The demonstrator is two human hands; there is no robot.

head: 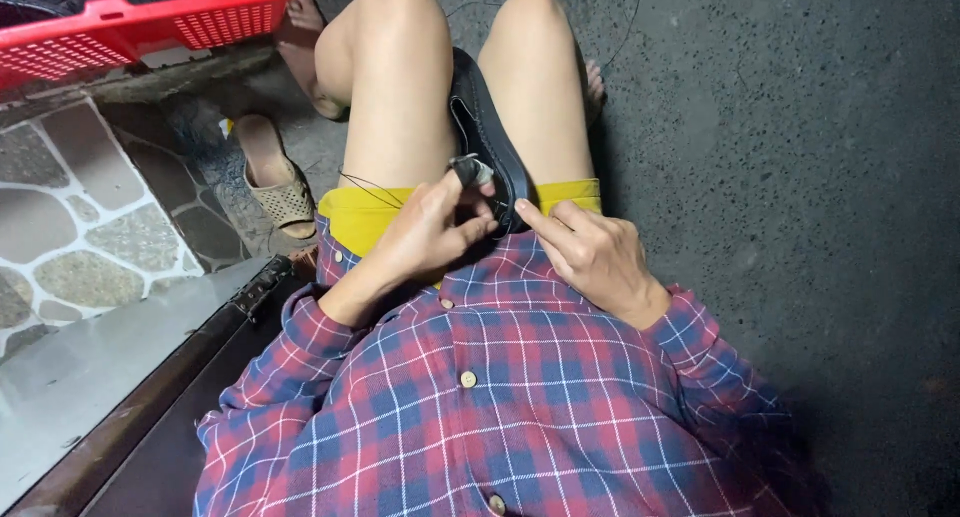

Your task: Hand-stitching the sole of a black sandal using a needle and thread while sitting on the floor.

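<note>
Head view: red basket and sandal lie left of shoe.

Dark speckled floor (rough concrete) bears a tan sandal.

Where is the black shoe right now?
In the head view the black shoe sits near the middle, wedged between the person's bare knees above the yellow shorts, with the left hand and right hand on its near end.
</note>
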